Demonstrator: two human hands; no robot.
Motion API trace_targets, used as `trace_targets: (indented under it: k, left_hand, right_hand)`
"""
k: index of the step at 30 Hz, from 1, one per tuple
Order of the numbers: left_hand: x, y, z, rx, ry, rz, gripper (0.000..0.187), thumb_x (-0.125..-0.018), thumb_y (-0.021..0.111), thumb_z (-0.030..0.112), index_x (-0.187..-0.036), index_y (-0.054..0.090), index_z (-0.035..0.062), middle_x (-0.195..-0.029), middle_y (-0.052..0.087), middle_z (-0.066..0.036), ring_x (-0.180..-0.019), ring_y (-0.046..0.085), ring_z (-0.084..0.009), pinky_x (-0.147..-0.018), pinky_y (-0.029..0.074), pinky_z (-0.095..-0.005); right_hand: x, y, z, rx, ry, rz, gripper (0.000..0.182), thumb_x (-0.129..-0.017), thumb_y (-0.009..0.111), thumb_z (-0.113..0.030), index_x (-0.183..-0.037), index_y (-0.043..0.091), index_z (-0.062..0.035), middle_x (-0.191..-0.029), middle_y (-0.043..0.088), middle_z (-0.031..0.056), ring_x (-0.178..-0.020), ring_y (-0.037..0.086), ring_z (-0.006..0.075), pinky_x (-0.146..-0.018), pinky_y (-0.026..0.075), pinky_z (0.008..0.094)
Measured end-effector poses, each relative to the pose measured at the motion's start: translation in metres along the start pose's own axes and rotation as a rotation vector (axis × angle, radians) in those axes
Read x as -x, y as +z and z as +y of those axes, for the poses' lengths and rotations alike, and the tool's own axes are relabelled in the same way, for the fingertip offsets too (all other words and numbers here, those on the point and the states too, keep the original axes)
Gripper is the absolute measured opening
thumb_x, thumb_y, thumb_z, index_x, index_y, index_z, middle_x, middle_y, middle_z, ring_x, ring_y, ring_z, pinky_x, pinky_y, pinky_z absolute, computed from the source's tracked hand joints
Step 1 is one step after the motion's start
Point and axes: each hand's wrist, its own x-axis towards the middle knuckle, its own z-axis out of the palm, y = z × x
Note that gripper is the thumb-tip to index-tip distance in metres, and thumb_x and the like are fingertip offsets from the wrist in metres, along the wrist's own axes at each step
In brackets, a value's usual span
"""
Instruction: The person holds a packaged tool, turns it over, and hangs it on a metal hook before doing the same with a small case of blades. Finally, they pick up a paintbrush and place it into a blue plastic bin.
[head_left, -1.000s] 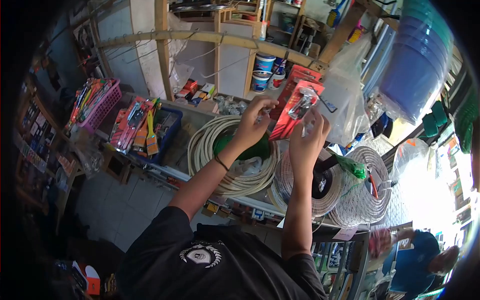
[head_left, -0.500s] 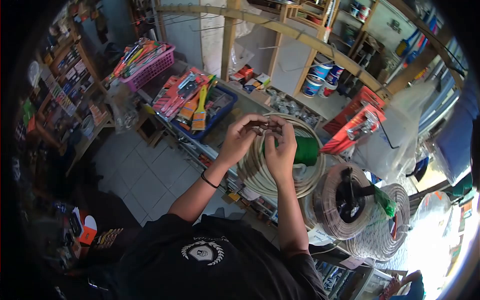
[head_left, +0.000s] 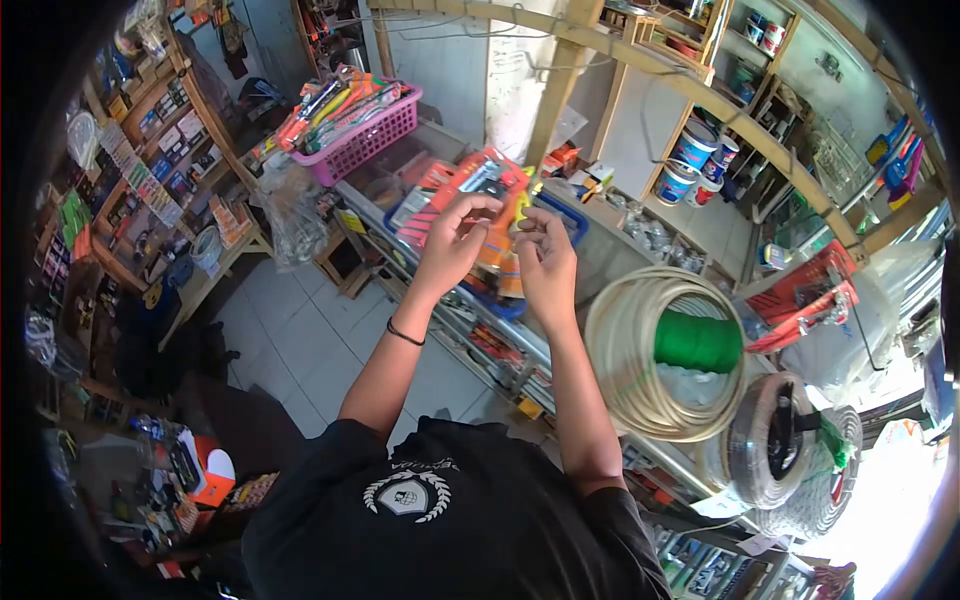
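Observation:
My left hand (head_left: 456, 245) is raised over a blue tray (head_left: 572, 222) of packaged goods, its fingers bent and drawn toward the thumb. Just to its right, my right hand (head_left: 548, 268) has its fingers curled in toward its own thumb. A small gap separates the two hands, whose fingertips face each other. Whatever they may hold is too small to make out. Partly hidden behind them in the tray are red-and-white packages (head_left: 425, 215) and a yellow-handled paintbrush (head_left: 523, 207). Right of my right hand stands a cream coil of hose (head_left: 625, 370) around a green spool (head_left: 698, 340).
A pink basket (head_left: 365, 148) packed with tools stands on the glass counter at the back left. More coils (head_left: 765, 440) lie at the right. A wooden beam (head_left: 660, 70) crosses overhead, and paint cans (head_left: 680, 180) sit behind it. Stocked shelves (head_left: 150, 150) line the left.
The view has turned to the right, so the counter goods sit differently in it. My hands, previously in front of the hose coil, are now over the blue tray and slightly farther apart.

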Motion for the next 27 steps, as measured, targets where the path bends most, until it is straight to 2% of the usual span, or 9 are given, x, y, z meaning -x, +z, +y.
trace_targets:
  k: [4,5,8,9,13,20,22,25,27]
  left_hand:
    - [-0.033,-0.062,-0.04,-0.198,0.093,-0.041,0.028,-0.094,0.055,-0.004,-0.119,0.066,0.001,-0.12,0.066,-0.009,-0.109,0.066,-0.0167,-0.093,0.053,-0.0301]
    - [-0.04,-0.073,-0.06,-0.272,0.114,-0.031,0.031,-0.091,0.058,-0.004,-0.12,0.064,0.0008,-0.119,0.065,-0.013,-0.109,0.067,-0.0262,-0.095,0.052,-0.0352]
    - [-0.058,-0.092,-0.081,-0.528,0.26,-0.04,0.034,-0.089,0.058,-0.005,-0.122,0.062,0.0001,-0.122,0.063,-0.016,-0.117,0.063,-0.0307,-0.103,0.048,-0.0397]
    - [-0.062,-0.094,-0.085,-0.619,0.326,-0.037,0.04,-0.088,0.063,-0.002,-0.128,0.059,0.0012,-0.126,0.061,-0.02,-0.121,0.059,-0.0377,-0.105,0.046,-0.0432]
    - [-0.071,-0.094,-0.097,-0.56,0.357,-0.087,0.049,-0.088,0.071,0.003,-0.134,0.056,0.0023,-0.128,0.06,-0.02,-0.125,0.057,-0.0394,-0.108,0.045,-0.045]
    - [-0.089,-0.088,-0.095,-0.464,0.131,-0.111,0.058,-0.086,0.081,0.016,-0.136,0.055,0.0009,-0.128,0.062,-0.019,-0.12,0.062,-0.0351,-0.104,0.048,-0.0425]
    - [-0.094,-0.088,-0.09,-0.431,-0.007,-0.132,0.064,-0.084,0.084,0.02,-0.137,0.056,0.0004,-0.128,0.064,-0.018,-0.115,0.066,-0.0309,-0.101,0.05,-0.041]
    - [-0.1,-0.087,-0.107,-0.287,0.012,-0.138,0.063,-0.081,0.086,0.022,-0.133,0.058,-0.0005,-0.11,0.074,-0.016,-0.102,0.072,-0.0269,-0.093,0.054,-0.0375]
    - [-0.101,-0.091,-0.109,-0.18,-0.052,-0.215,0.055,-0.082,0.085,0.02,-0.128,0.062,-0.0011,-0.111,0.074,-0.014,-0.102,0.071,-0.021,-0.093,0.054,-0.036]
  right_hand:
    - [-0.021,0.054,0.026,-0.022,0.079,0.037,0.037,-0.094,0.06,-0.001,-0.131,0.058,0.0058,-0.113,0.066,0.0143,-0.097,0.07,0.0192,-0.086,0.056,0.0319]
    - [-0.027,0.064,0.039,-0.027,0.085,0.062,0.036,-0.094,0.06,-0.001,-0.13,0.059,0.0068,-0.111,0.067,0.015,-0.097,0.07,0.0197,-0.085,0.057,0.0328]
    - [-0.037,0.082,0.056,0.078,0.105,0.112,0.039,-0.093,0.061,-0.002,-0.13,0.058,0.0076,-0.113,0.066,0.0191,-0.097,0.071,0.0231,-0.085,0.059,0.0352]
    - [-0.039,0.086,0.057,0.133,0.113,0.122,0.04,-0.093,0.062,-0.002,-0.131,0.058,0.0076,-0.114,0.066,0.02,-0.097,0.071,0.0238,-0.084,0.059,0.0354]
    - [-0.044,0.096,0.076,0.376,0.056,0.188,0.044,-0.09,0.064,-0.004,-0.132,0.055,0.0065,-0.12,0.061,0.0245,-0.104,0.068,0.032,-0.089,0.057,0.0386]
    - [-0.048,0.107,0.066,0.415,0.097,0.185,0.045,-0.088,0.064,-0.001,-0.132,0.053,0.0053,-0.124,0.055,0.0254,-0.108,0.061,0.0377,-0.091,0.054,0.0442]
    - [-0.047,0.113,0.075,0.492,-0.046,0.179,0.048,-0.088,0.064,0.0,-0.134,0.051,0.0048,-0.126,0.053,0.0257,-0.112,0.06,0.0385,-0.092,0.054,0.0431]
    - [-0.049,0.119,0.078,0.523,-0.119,0.176,0.053,-0.088,0.064,0.002,-0.138,0.047,0.004,-0.13,0.049,0.0261,-0.117,0.057,0.0395,-0.094,0.053,0.0425]
    - [-0.048,0.121,0.072,0.438,-0.035,0.156,0.057,-0.089,0.065,0.001,-0.143,0.044,0.003,-0.138,0.043,0.0263,-0.124,0.052,0.0412,-0.101,0.051,0.0439]
